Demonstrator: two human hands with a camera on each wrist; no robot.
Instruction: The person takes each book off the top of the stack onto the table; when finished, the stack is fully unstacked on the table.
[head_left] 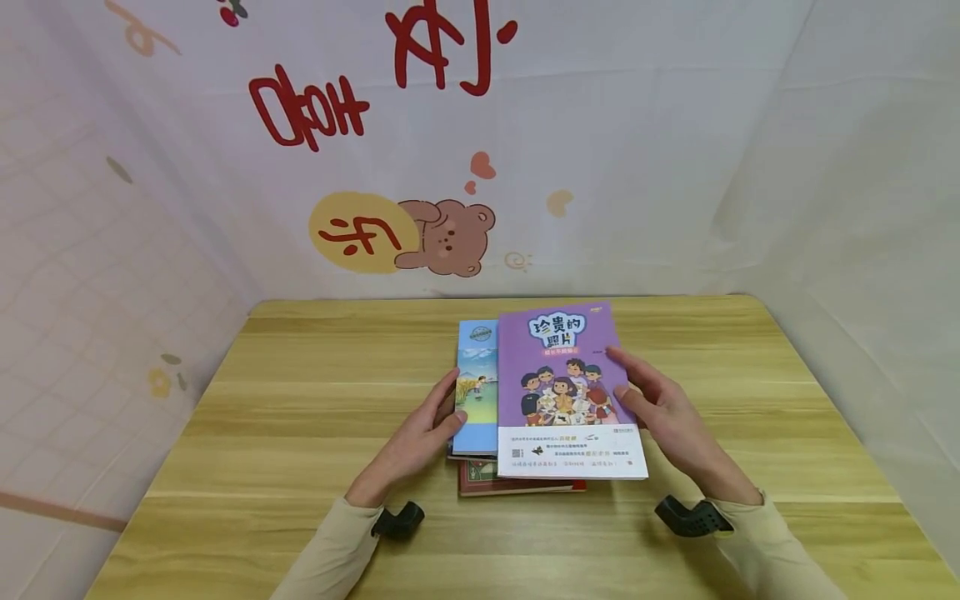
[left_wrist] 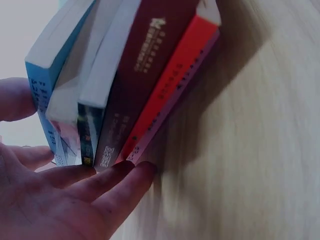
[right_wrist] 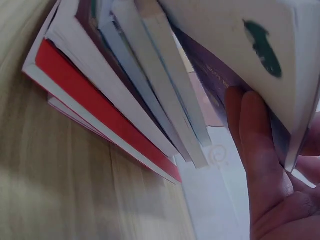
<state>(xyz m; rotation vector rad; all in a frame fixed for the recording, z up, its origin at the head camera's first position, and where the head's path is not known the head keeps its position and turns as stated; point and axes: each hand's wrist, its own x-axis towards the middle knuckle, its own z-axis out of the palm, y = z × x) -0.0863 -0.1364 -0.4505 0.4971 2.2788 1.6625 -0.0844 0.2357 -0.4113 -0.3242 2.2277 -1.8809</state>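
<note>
My right hand [head_left: 671, 417] grips the right edge of a purple picture book [head_left: 517, 367], thumb on its cover and fingers beneath. The book overlaps a stack of several books and is raised above it, as the right wrist view shows. Topmost in the stack lies a light blue book [head_left: 476, 433]; a maroon book [head_left: 480, 483] juts out below it. Against the stack's left side rests my left hand [head_left: 420, 437]. In the left wrist view its extended fingers [left_wrist: 120, 187] touch the spines, including a red book [left_wrist: 175, 75] near the bottom, and its thumb meets the blue spine.
The stack rests on a wood-grain table [head_left: 315, 375]. A white cloth [head_left: 637, 167] printed with a bear, hearts and red characters hangs behind the table and along its sides. Each wrist carries a black device [head_left: 397, 521].
</note>
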